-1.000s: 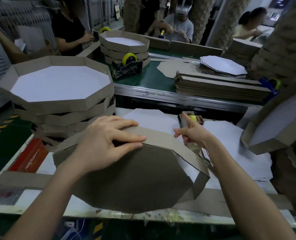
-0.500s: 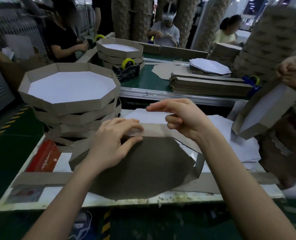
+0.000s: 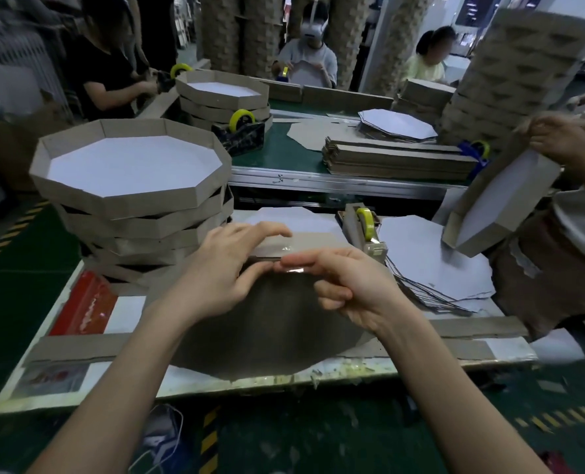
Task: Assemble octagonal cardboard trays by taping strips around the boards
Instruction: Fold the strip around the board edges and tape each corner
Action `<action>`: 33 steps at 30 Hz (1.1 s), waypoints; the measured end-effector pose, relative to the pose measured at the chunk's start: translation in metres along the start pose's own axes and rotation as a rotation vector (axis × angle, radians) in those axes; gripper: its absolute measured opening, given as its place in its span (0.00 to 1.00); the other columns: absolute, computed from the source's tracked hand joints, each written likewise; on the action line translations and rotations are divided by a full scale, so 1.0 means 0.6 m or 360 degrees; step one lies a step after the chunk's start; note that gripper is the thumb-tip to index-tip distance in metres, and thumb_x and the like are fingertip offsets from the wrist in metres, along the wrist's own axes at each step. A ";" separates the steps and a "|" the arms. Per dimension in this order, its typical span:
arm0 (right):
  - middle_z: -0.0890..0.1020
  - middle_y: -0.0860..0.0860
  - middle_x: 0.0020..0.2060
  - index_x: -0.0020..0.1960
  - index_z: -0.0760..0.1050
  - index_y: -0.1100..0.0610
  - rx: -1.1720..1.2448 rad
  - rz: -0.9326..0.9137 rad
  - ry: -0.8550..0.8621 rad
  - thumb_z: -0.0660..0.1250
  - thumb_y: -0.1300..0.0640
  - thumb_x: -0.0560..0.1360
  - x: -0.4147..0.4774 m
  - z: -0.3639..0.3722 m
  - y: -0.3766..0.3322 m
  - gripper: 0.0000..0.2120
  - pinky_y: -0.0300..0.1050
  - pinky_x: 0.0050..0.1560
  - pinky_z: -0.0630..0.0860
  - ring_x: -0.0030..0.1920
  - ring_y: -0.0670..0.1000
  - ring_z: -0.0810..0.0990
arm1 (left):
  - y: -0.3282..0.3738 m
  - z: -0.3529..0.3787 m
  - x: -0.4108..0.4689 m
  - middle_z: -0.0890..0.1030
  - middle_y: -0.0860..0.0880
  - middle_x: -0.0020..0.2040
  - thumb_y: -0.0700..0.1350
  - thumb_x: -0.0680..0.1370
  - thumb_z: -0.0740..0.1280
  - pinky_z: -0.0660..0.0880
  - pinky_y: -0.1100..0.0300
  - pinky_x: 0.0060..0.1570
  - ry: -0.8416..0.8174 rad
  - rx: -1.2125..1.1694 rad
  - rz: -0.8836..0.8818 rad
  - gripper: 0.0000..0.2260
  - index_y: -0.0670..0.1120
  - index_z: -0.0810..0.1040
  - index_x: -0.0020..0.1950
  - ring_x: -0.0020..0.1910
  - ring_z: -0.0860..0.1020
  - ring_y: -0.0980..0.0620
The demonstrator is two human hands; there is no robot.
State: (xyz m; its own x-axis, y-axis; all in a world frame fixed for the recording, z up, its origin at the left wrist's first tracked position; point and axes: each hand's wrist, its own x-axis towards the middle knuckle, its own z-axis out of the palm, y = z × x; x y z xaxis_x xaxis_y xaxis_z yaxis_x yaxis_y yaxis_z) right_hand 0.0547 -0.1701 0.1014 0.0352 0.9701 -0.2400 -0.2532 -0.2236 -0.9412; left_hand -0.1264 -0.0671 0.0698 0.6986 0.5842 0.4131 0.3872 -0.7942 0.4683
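An octagonal tray (image 3: 267,333) lies bottom up on the white table (image 3: 120,381), its brown board facing me. A cardboard strip (image 3: 318,241) stands along its far edge. My left hand (image 3: 226,271) grips that edge, fingers over the strip and thumb on the board. My right hand (image 3: 349,285) holds a clear piece of tape (image 3: 289,260) across the seam between strip and board, its index finger stretched along it. A tape dispenser (image 3: 366,230) with a yellow roll stands just behind my right hand.
A stack of finished trays (image 3: 130,200) rises at the left. White octagonal boards (image 3: 431,268) lie fanned at the right. Another person's hands (image 3: 557,138) hold a tray (image 3: 496,206) upright at the far right. Strips (image 3: 397,159), trays and workers fill the green bench behind.
My right hand left the dispenser, came over the tray with the tape, and has come down onto the seam beside my left thumb. My left hand stayed on the far edge.
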 end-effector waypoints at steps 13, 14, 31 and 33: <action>0.85 0.56 0.56 0.51 0.85 0.59 -0.0041 -0.0053 -0.0108 0.52 0.69 0.77 0.007 -0.016 0.042 0.22 0.33 0.21 0.62 0.19 0.41 0.61 | 0.003 0.001 0.001 0.69 0.51 0.73 0.47 0.82 0.57 0.58 0.49 0.68 -0.0140 0.0285 0.0012 0.20 0.65 0.64 0.72 0.70 0.64 0.49; 0.85 0.55 0.56 0.51 0.85 0.58 -0.0064 -0.0062 -0.0081 0.53 0.69 0.77 0.009 -0.015 0.049 0.22 0.33 0.21 0.62 0.19 0.42 0.61 | 0.003 0.001 0.001 0.68 0.52 0.74 0.46 0.83 0.58 0.57 0.50 0.69 -0.0157 0.0259 0.0007 0.21 0.67 0.62 0.72 0.70 0.63 0.50; 0.72 0.48 0.22 0.45 0.87 0.51 -0.0530 -0.0271 0.0134 0.60 0.64 0.74 0.036 -0.017 0.055 0.17 0.35 0.24 0.64 0.21 0.44 0.64 | 0.034 0.016 0.041 0.81 0.59 0.59 0.69 0.69 0.64 0.70 0.51 0.59 0.0210 -0.0042 -0.0434 0.14 0.67 0.82 0.50 0.60 0.74 0.53; 0.79 0.48 0.26 0.41 0.86 0.52 -0.0578 -0.0236 0.0088 0.60 0.61 0.72 0.037 -0.016 0.049 0.16 0.35 0.24 0.64 0.21 0.44 0.64 | 0.033 0.018 0.038 0.81 0.58 0.60 0.71 0.68 0.59 0.70 0.50 0.58 0.0214 -0.0012 -0.0386 0.20 0.66 0.82 0.51 0.60 0.74 0.52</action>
State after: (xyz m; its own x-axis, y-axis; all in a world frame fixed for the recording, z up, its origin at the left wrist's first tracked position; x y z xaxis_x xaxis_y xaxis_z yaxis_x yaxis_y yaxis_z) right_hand 0.0574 -0.1559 0.0659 0.1004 0.9901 -0.0981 0.1166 -0.1097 -0.9871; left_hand -0.0963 -0.0710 0.0797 0.4995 0.7746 0.3879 0.5287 -0.6272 0.5719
